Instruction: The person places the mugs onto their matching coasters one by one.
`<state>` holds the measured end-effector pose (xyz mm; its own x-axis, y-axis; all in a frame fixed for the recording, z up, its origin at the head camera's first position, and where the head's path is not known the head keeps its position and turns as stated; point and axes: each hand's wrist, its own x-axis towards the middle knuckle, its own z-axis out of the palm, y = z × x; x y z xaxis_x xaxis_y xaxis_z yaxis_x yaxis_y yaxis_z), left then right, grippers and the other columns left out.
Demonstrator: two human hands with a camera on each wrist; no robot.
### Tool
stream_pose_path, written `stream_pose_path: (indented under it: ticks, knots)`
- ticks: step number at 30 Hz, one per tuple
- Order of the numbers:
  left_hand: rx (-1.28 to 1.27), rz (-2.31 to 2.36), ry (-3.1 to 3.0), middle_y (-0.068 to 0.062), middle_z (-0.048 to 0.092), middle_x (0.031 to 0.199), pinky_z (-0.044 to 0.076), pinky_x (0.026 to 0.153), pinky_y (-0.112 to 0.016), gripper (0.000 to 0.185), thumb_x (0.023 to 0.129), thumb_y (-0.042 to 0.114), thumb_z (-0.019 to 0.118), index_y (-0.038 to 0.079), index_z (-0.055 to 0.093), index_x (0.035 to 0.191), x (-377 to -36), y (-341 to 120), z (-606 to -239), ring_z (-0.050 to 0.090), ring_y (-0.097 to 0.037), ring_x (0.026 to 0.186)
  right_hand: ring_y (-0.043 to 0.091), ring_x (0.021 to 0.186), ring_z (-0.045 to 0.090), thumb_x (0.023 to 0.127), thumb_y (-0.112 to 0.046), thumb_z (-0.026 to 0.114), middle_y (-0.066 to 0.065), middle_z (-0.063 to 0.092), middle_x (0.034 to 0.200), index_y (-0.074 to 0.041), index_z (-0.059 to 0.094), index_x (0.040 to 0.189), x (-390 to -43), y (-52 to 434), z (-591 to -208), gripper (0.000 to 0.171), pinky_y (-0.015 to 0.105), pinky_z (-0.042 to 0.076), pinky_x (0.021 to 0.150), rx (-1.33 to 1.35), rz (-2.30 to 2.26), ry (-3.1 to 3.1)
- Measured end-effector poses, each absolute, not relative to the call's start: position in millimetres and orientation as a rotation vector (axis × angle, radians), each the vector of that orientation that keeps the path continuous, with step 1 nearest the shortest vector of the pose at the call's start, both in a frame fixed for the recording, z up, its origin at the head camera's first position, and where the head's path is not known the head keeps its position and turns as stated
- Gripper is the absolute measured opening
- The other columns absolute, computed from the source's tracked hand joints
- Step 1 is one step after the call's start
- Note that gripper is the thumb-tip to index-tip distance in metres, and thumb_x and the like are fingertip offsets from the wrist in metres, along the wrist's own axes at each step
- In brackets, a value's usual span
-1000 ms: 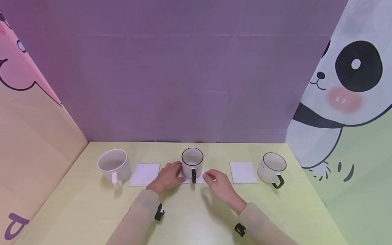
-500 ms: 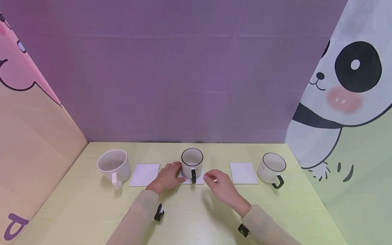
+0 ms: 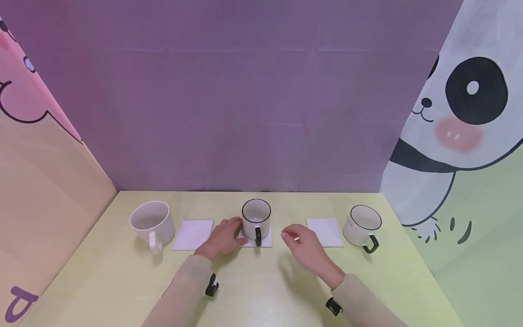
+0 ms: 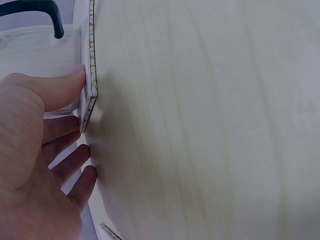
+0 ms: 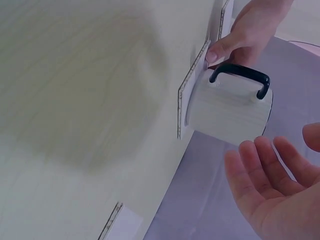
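My left hand (image 3: 222,237) rests flat on the table, thumb pressing the edge of the white coaster (image 3: 265,240) under the middle mug (image 3: 256,218); most of that coaster is hidden beneath the mug. My right hand (image 3: 304,247) hovers just right of it, fingers relaxed, holding nothing.

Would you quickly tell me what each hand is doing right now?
Left hand: open, fingers pressing the coaster under the middle mug.
Right hand: open, holding nothing.

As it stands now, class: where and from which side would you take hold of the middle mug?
Probably by its black handle, coming from the near side with the right hand. The middle mug stands upright on a white coaster, handle facing the person.
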<state>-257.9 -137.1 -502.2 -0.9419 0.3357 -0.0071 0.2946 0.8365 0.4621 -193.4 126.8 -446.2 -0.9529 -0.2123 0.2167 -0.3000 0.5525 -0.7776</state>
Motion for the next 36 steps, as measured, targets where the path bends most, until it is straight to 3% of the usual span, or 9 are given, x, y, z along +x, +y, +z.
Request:
stream_pose_path:
  ticks: [12,36]
  knots:
    - [0.507,0.706,2.934,-0.015,0.047,0.152,0.036,0.111,-0.059,0.062,0.094,0.03,0.072,0.001,0.052,0.145,-259.8,-137.2,-499.3,0.041,-0.039,0.139,0.023,0.097,0.067,0.099,-0.012,0.066,0.001,0.071,0.099,-0.002,0.072,0.107,-196.3,140.8,-438.6,0.014,0.038,0.056,0.086,0.409,1.391,-2.631]
    - [0.491,0.726,2.936,-0.014,0.049,0.151,0.036,0.111,-0.059,0.062,0.092,0.029,0.075,0.002,0.054,0.143,-258.7,-137.3,-504.0,0.043,-0.038,0.138,0.025,0.099,0.067,0.099,-0.013,0.066,0.007,0.072,0.107,-0.005,0.073,0.109,-185.8,169.8,-430.7,0.014,0.033,0.057,0.084,0.294,1.402,-2.535]
